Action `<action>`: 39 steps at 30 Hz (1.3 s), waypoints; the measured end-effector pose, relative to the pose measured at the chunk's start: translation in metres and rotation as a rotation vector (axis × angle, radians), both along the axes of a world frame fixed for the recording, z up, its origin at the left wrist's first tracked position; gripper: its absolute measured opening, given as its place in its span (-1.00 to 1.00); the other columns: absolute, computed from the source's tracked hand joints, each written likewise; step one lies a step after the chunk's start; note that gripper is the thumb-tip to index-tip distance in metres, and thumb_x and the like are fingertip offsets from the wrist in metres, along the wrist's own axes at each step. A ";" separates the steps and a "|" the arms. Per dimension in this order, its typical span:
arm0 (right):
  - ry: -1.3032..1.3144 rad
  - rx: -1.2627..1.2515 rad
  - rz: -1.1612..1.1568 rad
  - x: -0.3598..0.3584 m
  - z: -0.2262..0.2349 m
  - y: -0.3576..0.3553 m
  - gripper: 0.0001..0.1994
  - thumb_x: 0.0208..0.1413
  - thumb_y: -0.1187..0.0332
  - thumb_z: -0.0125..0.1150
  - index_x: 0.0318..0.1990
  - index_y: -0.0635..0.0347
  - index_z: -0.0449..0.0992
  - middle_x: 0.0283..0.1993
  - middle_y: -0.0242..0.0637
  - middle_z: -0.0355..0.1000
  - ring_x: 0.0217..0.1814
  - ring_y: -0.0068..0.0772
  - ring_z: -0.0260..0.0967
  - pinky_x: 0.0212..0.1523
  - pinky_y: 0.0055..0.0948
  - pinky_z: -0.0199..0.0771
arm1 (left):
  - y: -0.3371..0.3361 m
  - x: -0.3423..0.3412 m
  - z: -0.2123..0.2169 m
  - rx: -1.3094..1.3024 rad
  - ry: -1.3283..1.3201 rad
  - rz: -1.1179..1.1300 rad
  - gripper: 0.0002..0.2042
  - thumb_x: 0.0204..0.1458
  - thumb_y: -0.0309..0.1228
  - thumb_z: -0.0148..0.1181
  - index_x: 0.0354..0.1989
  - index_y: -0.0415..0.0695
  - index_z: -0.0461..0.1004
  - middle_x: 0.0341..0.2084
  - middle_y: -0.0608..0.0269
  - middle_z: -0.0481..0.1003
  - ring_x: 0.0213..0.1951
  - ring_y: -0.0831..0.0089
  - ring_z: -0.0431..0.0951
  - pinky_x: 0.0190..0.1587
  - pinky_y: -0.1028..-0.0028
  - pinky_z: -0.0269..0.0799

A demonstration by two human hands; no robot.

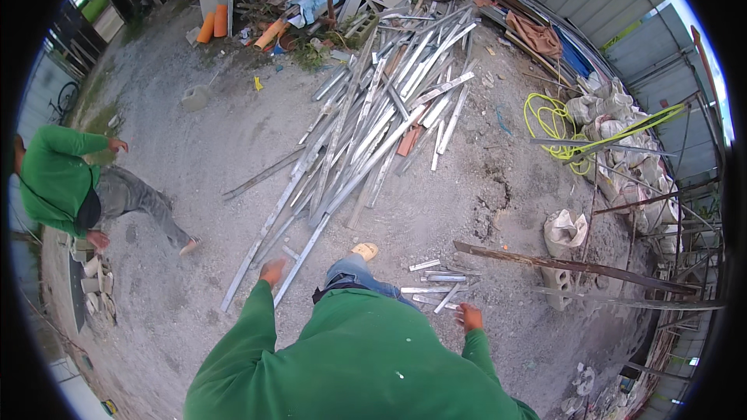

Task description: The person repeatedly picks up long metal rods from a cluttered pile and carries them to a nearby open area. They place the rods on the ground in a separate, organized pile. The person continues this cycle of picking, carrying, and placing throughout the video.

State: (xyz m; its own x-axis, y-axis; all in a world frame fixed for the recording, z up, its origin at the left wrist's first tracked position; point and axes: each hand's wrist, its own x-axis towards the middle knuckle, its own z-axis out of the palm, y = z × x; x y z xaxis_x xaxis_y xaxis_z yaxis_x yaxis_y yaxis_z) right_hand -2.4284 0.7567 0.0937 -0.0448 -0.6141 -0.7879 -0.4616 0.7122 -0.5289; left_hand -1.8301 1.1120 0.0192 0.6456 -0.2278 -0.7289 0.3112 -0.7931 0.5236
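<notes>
A large heap of long silver metal bars (366, 120) lies in front of me, their near ends pointing toward my legs. My left hand (272, 271) hangs over the near ends of two long bars. Its fingers are blurred, and whether it touches a bar I cannot tell. On the right, a small group of short metal offcuts (441, 278) lies on the ground beside my foot. My right hand (470, 317) hangs just right of these offcuts, its fingers partly spread and nothing visible in them.
A co-worker in a green top (58, 179) strides at the left. Wooden plank (576, 266), white sack (566, 232) and yellow-green hose (551, 118) lie to the right. Orange pipes (213, 23) and mixed scrap are at the back. A concrete block (196, 97) sits behind left.
</notes>
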 end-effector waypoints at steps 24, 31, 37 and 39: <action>0.006 0.152 1.021 0.213 -0.060 0.064 -0.74 0.09 0.23 0.23 -0.13 0.15 0.52 -0.33 -0.30 0.49 -0.45 -0.41 0.41 -0.41 -0.34 0.44 | 0.348 -0.404 0.055 -0.031 0.272 0.837 -0.51 0.00 -0.02 0.28 -0.01 -0.12 0.50 -0.36 0.29 0.54 -0.46 0.45 0.48 -0.53 0.48 0.29; 0.158 0.044 1.299 0.380 -0.041 0.113 -0.67 0.04 0.16 0.27 -0.10 0.11 0.50 -0.27 -0.31 0.48 -0.41 -0.37 0.44 -0.40 -0.32 0.44 | 0.414 -0.453 0.053 -0.107 0.374 1.179 -0.25 0.10 0.25 -0.02 0.26 -0.12 0.24 0.06 0.08 0.44 -0.09 0.06 0.52 -0.12 0.11 0.36; 0.243 0.118 1.214 0.430 -0.028 0.204 -0.67 0.04 0.17 0.26 -0.08 0.07 0.47 -0.25 -0.30 0.47 -0.44 -0.33 0.43 -0.42 -0.27 0.43 | 0.498 -0.419 0.044 -0.072 0.487 1.144 -0.33 0.12 0.20 0.00 0.22 -0.08 0.31 0.02 0.15 0.46 -0.17 0.12 0.55 -0.16 0.15 0.36; 0.294 0.067 1.237 0.424 -0.022 0.235 -0.63 0.04 0.15 0.26 -0.02 0.07 0.45 -0.23 -0.30 0.46 -0.45 -0.32 0.43 -0.45 -0.26 0.42 | 0.524 -0.377 0.052 -0.010 0.504 1.142 -0.38 0.16 0.11 0.02 0.25 -0.10 0.28 0.15 0.14 0.39 -0.02 0.09 0.51 -0.04 0.12 0.36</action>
